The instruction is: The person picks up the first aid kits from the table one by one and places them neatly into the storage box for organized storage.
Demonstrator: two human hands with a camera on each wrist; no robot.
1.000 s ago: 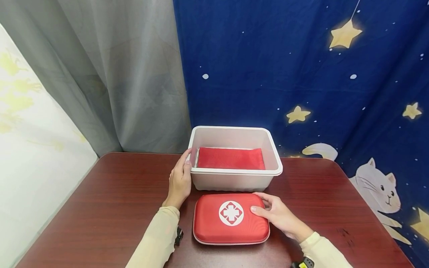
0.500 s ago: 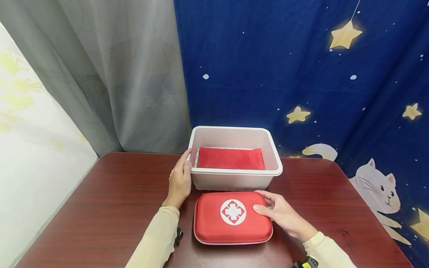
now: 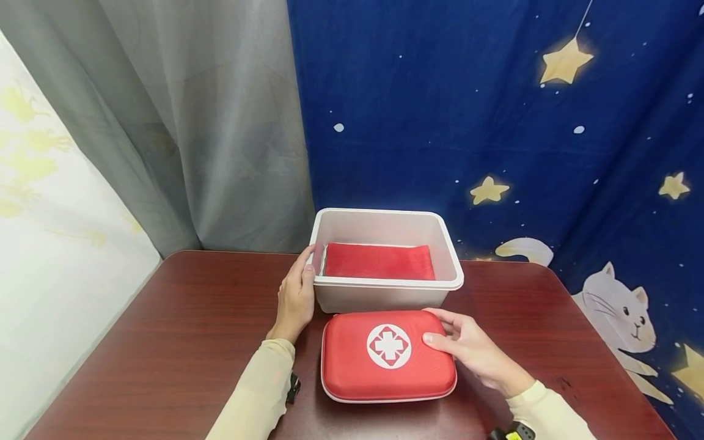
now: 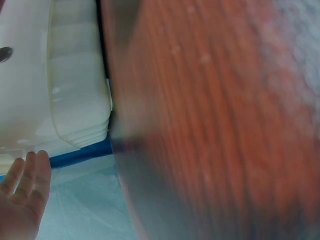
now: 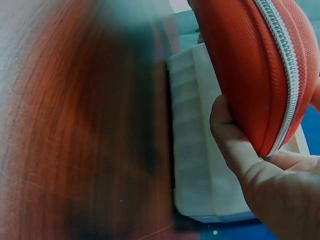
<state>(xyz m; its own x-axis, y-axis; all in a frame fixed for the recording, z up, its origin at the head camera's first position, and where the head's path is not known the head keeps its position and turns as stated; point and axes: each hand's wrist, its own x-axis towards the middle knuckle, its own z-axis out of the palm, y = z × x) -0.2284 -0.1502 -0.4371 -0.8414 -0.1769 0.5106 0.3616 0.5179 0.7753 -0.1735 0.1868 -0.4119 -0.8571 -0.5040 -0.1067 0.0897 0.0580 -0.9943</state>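
A red zippered first-aid case (image 3: 357,357) with a white cross emblem is in front of the white plastic bin (image 3: 379,299). My right hand (image 3: 473,351) grips its right end, thumb on top and fingers at the far edge. In the right wrist view, the case (image 5: 245,65) appears lifted off the table, its pale zipper (image 5: 287,55) facing the camera. My left hand (image 3: 295,299) rests against the bin's left side with fairly straight fingers. The left wrist view shows those fingertips at the bin's wall (image 4: 75,90). Flat inside the bin lies a red fabric-like piece (image 3: 379,261).
Brown wood-grain table (image 3: 192,342) spreads to both sides. Behind its back edge hang a grey curtain (image 3: 236,153) and a blue curtain (image 3: 412,122) printed with stars and a cat. A pale sheet (image 3: 60,244) hangs at the left.
The first-aid case has shifted slightly right and looks larger, with its far edge raised nearer the bin's front; my right hand moved with it. My left hand and the bin have stayed put.
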